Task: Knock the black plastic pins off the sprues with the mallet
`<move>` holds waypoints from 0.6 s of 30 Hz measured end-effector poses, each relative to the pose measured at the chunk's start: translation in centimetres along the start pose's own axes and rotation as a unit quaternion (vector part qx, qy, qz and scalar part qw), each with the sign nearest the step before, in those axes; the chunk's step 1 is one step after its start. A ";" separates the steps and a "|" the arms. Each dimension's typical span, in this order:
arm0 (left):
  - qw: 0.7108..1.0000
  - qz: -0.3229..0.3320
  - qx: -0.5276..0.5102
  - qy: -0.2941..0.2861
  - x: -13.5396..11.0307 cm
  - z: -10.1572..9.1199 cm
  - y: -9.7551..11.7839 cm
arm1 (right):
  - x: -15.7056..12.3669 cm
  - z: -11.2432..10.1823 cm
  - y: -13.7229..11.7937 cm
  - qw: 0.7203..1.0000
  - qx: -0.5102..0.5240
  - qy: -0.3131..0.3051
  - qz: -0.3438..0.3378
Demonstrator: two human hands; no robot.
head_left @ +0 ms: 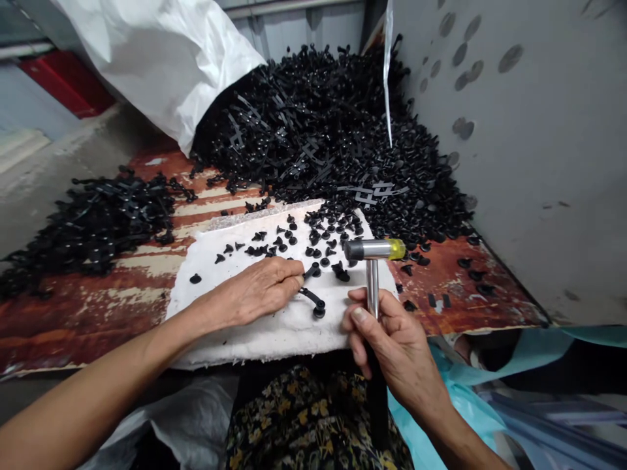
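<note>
— What lies furthest off?
— A heap (333,130) of black parts is piled on the surface (98,307), well beyond the left hand (255,294). A pad (274,333) is spread beneath that hand.
— And what is held?
— A hammer (375,249) is gripped by its shaft in the closed right hand (392,346), with the head raised. A piece (309,270) is pinched at the left fingertips and seemingly steadied on the pad. Studs (318,228) are scattered just ahead, with nothing in between.

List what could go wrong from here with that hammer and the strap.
1. The left hand pinches the black strap close to the head of the small hammer held in the right hand; a strike might catch the fingers.
2. The strap lies on a soft white pad and may shift under a blow.
3. Loose black studs crowd the pad and could scatter.
</note>
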State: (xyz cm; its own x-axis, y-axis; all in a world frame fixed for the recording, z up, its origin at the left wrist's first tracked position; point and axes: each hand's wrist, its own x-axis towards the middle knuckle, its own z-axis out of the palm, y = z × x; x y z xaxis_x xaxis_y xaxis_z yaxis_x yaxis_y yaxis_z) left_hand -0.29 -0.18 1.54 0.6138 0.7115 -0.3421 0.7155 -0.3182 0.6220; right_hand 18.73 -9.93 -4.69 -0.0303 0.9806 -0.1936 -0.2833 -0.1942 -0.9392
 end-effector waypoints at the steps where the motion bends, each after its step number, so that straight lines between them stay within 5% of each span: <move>1: 1.000 0.003 -0.003 0.003 0.0 0.0 0.0 | -0.1 -0.2 -0.3 1.000 -0.025 -0.007 -0.001; 4: 1.000 0.021 -0.006 0.015 0.0 0.3 -0.1 | -0.6 -0.7 -1.4 0.982 -0.178 -0.002 -0.059; 10: 0.998 0.024 0.015 0.049 -0.2 1.1 -0.2 | 0.1 -1.6 -3.5 0.845 -0.438 -0.043 -0.305; 14: 0.998 0.042 0.014 0.041 -0.2 0.9 -0.2 | 0.9 -2.0 -3.8 0.797 -0.512 -0.098 -0.306; 18: 0.998 0.049 0.015 0.025 -0.2 0.3 0.0 | 0.5 -1.8 -4.1 0.787 -0.522 -0.103 -0.311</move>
State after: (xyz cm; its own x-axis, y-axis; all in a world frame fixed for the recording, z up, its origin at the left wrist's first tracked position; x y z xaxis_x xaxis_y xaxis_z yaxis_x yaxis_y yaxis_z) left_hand -0.29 -0.47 1.38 0.6645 0.7064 -0.2436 0.6628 -0.4066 0.6288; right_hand 21.59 -8.70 -1.43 -0.3826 0.8567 0.3460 0.6341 0.5159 -0.5760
